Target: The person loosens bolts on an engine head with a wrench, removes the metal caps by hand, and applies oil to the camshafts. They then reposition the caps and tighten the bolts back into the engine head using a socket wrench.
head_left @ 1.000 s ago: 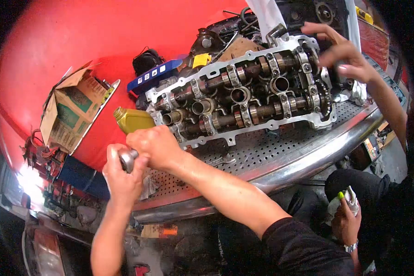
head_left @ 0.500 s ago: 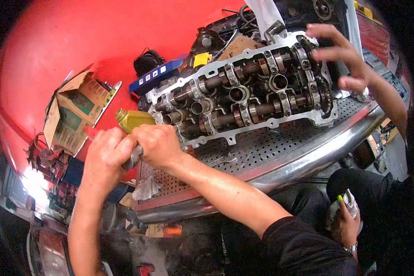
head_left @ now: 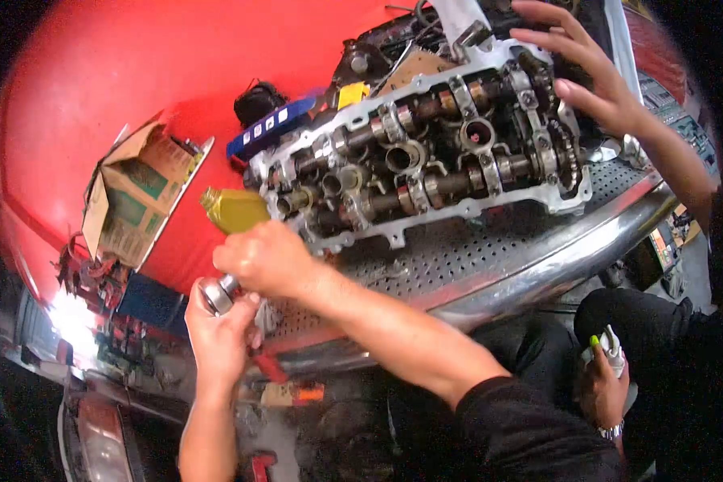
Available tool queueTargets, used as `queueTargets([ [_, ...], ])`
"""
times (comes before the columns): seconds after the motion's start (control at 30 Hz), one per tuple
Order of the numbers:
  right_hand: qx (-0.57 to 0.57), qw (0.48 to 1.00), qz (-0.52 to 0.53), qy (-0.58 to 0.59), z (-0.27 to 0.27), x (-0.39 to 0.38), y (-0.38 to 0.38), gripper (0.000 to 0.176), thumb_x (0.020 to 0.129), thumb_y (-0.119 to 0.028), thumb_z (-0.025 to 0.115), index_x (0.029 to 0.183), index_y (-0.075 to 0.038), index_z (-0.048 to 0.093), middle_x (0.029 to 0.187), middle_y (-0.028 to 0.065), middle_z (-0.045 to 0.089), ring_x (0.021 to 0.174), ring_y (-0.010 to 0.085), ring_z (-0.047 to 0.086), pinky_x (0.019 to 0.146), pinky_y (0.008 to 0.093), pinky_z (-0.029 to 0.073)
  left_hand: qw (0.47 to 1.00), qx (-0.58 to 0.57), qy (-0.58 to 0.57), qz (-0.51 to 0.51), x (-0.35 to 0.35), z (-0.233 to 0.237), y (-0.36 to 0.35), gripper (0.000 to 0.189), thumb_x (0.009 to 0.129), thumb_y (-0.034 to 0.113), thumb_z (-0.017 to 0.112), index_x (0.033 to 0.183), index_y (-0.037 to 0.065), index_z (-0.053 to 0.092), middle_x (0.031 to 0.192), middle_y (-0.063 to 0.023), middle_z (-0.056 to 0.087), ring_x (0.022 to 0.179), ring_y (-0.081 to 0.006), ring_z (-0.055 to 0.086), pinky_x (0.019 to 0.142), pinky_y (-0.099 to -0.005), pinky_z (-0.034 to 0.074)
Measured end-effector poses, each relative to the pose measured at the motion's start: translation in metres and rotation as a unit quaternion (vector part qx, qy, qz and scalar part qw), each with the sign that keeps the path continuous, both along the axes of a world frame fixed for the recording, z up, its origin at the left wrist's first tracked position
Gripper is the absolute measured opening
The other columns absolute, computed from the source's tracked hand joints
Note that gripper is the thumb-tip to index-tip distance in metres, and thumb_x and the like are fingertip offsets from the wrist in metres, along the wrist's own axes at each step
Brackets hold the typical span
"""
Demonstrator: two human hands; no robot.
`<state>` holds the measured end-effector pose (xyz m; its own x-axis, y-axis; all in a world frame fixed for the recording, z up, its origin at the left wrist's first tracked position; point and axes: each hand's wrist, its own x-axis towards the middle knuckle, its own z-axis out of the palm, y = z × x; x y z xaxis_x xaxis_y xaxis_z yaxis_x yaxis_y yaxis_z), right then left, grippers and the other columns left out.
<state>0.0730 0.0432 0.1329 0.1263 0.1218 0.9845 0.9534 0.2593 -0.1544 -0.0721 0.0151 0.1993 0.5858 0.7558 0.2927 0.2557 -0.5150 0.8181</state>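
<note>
My left hand [head_left: 221,337] is closed around a shiny metal tool with a round head [head_left: 215,295], its thumb along one side. Just above it, my right hand [head_left: 267,259] is curled in a fist over the tool's narrower metal end. The rest of the tool is hidden by my fingers. Behind my right hand is a gold plastic bottle [head_left: 234,210], beside the near-left end of a cylinder head [head_left: 414,201] with two camshafts and a timing chain. Another person's spread hand [head_left: 590,76] hovers by the cylinder head's right end.
The cylinder head lies on a perforated metal panel [head_left: 490,265] with a curved chrome bar [head_left: 530,273] in front. A torn cardboard box [head_left: 145,185] and a blue case [head_left: 273,128] rest on the red surface [head_left: 217,56]. At lower right, a person's watch-wearing hand [head_left: 606,394] holds a white cloth [head_left: 616,357].
My left hand has moved down and right, turning so that the tool's round head shows. My right hand is slightly lower. The other person's raised hand has shifted up and left.
</note>
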Motion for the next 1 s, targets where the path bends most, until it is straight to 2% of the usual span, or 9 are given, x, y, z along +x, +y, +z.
queueTargets([
  [0.2, 0.094, 0.995, 0.021, 0.012, -0.011, -0.009, -0.005, 0.013, 0.074, -0.021, 0.065, 0.07, -0.014, 0.054, 0.062, 0.003, 0.055, 0.055, 0.0239, 0.063, 0.05, 0.0385, 0.049, 0.975, 0.22, 0.014, -0.016, -0.011, -0.018, 0.02, 0.029, 0.072, -0.006, 0.068, 0.087, 0.007, 0.048, 0.076, 0.0035, 0.044, 0.069, -0.0056, 0.043, 0.061, -0.0238, 0.039],
  [0.4, 0.082, 0.995, 0.001, 0.062, -0.014, -0.012, -0.002, 0.014, 0.073, -0.019, 0.065, 0.071, -0.014, 0.052, 0.062, 0.0023, 0.053, 0.057, 0.0227, 0.062, 0.052, 0.0373, 0.047, 0.97, 0.235, 0.052, -0.043, -0.006, -0.008, 0.038, 0.026, 0.071, -0.005, 0.067, 0.087, 0.007, 0.049, 0.075, 0.0036, 0.044, 0.069, -0.0057, 0.043, 0.061, -0.024, 0.039],
  [0.53, 0.089, 0.993, -0.028, 0.068, -0.015, -0.01, 0.0, 0.013, 0.073, -0.019, 0.064, 0.072, -0.014, 0.052, 0.064, 0.0018, 0.052, 0.058, 0.0214, 0.061, 0.053, 0.0371, 0.046, 0.933, 0.33, 0.114, -0.083, -0.001, 0.007, 0.047, 0.027, 0.071, -0.004, 0.067, 0.091, 0.005, 0.052, 0.072, -0.0048, 0.051, 0.066, -0.0129, 0.052, 0.061, -0.03, 0.044],
  [0.57, 0.094, 0.993, -0.03, 0.067, -0.015, -0.01, -0.001, 0.014, 0.073, -0.019, 0.064, 0.072, -0.015, 0.052, 0.064, 0.0017, 0.052, 0.058, 0.0213, 0.061, 0.053, 0.0375, 0.046, 0.897, 0.403, 0.152, -0.099, -0.002, 0.013, 0.049, 0.029, 0.068, -0.004, 0.07, 0.092, 0.003, 0.055, 0.073, -0.011, 0.054, 0.066, -0.0252, 0.06, 0.062, -0.0352, 0.047],
  [0.6, 0.098, 0.993, -0.03, 0.066, -0.015, -0.011, -0.002, 0.014, 0.074, -0.019, 0.064, 0.072, -0.015, 0.051, 0.063, 0.0017, 0.052, 0.058, 0.0212, 0.061, 0.053, 0.038, 0.046, 0.79, 0.557, 0.165, -0.197, -0.001, 0.026, 0.062, 0.03, 0.065, -0.004, 0.073, 0.09, 0.003, 0.057, 0.073, -0.0133, 0.056, 0.067, -0.0344, 0.061, 0.061, -0.0391, 0.048],
  [0.7, 0.103, 0.99, 0.0, 0.097, -0.016, -0.011, -0.005, 0.014, 0.074, -0.018, 0.064, 0.07, -0.014, 0.052, 0.064, 0.0019, 0.054, 0.059, 0.0233, 0.061, 0.054, 0.0388, 0.046, 0.628, 0.703, 0.215, -0.257, 0.013, 0.056, 0.046, 0.029, 0.063, -0.006, 0.072, 0.085, 0.004, 0.056, 0.074, -0.0142, 0.056, 0.066, -0.0347, 0.062, 0.059, -0.0407, 0.048],
  [0.8, 0.027, 0.993, 0.025, 0.111, -0.018, -0.011, -0.006, 0.013, 0.074, -0.019, 0.066, 0.069, -0.013, 0.055, 0.066, 0.0057, 0.061, 0.062, 0.0276, 0.066, 0.056, 0.0416, 0.051, 0.835, 0.507, 0.128, -0.172, 0.011, 0.026, 0.048, 0.028, 0.065, -0.008, 0.07, 0.086, 0.004, 0.055, 0.073, -0.0138, 0.057, 0.066, -0.0343, 0.062, 0.06, -0.0379, 0.049],
  [0.93, -0.072, 0.993, 0.028, 0.084, -0.011, -0.006, -0.011, 0.013, 0.073, -0.022, 0.068, 0.069, -0.012, 0.06, 0.065, 0.0089, 0.064, 0.061, 0.0302, 0.068, 0.054, 0.045, 0.054, 0.888, 0.445, 0.086, -0.078, 0.011, 0.007, 0.031, 0.026, 0.07, -0.007, 0.066, 0.087, 0.006, 0.052, 0.071, -0.0096, 0.058, 0.056, -0.0184, 0.057, 0.055, -0.0332, 0.047],
  [1.0, -0.152, 0.987, 0.036, 0.031, -0.005, 0.001, -0.012, 0.013, 0.073, -0.022, 0.068, 0.069, -0.012, 0.06, 0.064, 0.0084, 0.064, 0.061, 0.0299, 0.069, 0.053, 0.0445, 0.054, 0.984, 0.175, 0.035, -0.009, 0.002, -0.016, 0.036, 0.026, 0.073, -0.005, 0.065, 0.092, 0.006, 0.051, 0.071, -0.0056, 0.056, 0.054, -0.0151, 0.054, 0.051, -0.0307, 0.045],
])
